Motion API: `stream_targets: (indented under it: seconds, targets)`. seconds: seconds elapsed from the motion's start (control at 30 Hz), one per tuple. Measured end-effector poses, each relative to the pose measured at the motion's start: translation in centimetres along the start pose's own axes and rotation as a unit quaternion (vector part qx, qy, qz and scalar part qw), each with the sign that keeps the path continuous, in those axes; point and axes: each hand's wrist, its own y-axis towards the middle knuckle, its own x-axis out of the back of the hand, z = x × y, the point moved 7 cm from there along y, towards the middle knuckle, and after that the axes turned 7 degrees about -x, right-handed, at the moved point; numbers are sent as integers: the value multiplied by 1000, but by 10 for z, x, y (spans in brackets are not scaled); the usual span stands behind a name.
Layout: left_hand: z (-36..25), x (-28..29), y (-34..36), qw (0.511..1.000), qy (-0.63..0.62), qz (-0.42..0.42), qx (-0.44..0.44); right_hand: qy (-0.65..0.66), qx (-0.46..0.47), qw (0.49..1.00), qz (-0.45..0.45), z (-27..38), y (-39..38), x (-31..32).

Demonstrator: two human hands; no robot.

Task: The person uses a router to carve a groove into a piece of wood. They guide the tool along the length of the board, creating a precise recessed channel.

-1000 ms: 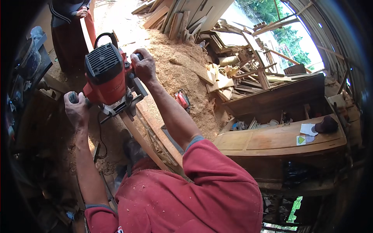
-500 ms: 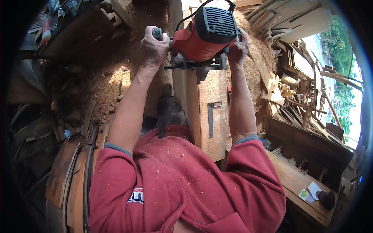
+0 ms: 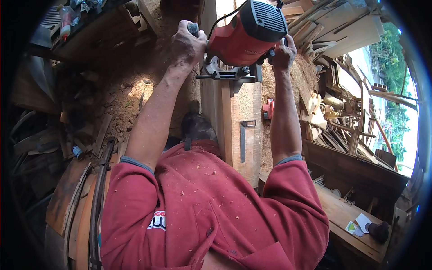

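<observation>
Dressed in a dark red shirt (image 3: 211,202), flecked with pale wood chips. At the lower left, a stack of long brown boards (image 3: 80,198), partly curved, with a small blue container (image 3: 78,152) just beyond. Between the 2 outstretched forearms, a dark shoe (image 3: 198,127) beside a long pale timber (image 3: 245,101). On top of the timber, a dark L-shaped square (image 3: 243,143), its long leg toward the shirt. Just beside the right forearm, a small red tool (image 3: 268,109), partly hidden, among wood shavings (image 3: 264,139).

Farther out, holding a red and black router (image 3: 246,38) by its 2 side handles: with the left hand (image 3: 188,45) wrapped around the left handle (image 3: 193,30), fingers curled closed, and with the right hand (image 3: 284,55) closed around the right handle, largely covered by the fingers. Over the far part of the timber, the metal base (image 3: 229,72) of the router; hard to tell whether touching the wood. Curving past the router's left side, a black cable (image 3: 222,19).

Well apart to the right, a wooden bench (image 3: 339,211) bearing papers (image 3: 362,222) and a dark cap (image 3: 378,231). Beyond, a heap of scrap wood (image 3: 337,118), leaning panels (image 3: 346,27) and, farthest, green foliage (image 3: 396,58) in bright light
</observation>
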Motion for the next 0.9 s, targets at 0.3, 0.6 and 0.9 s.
stream_targets:
  seconds: [0.3,0.6,0.9]
  targets:
    - [-2,4,-5,998,-58,-27,-17,-323,317,891,-29,-1,-5,-9]
    - [-1,-4,-2,998,-44,-38,-28,-328,313,891,-12,-11,0,-6]
    - [15,-8,-8,999,-38,-23,-15,-256,279,925,11,-25,-5,-17]
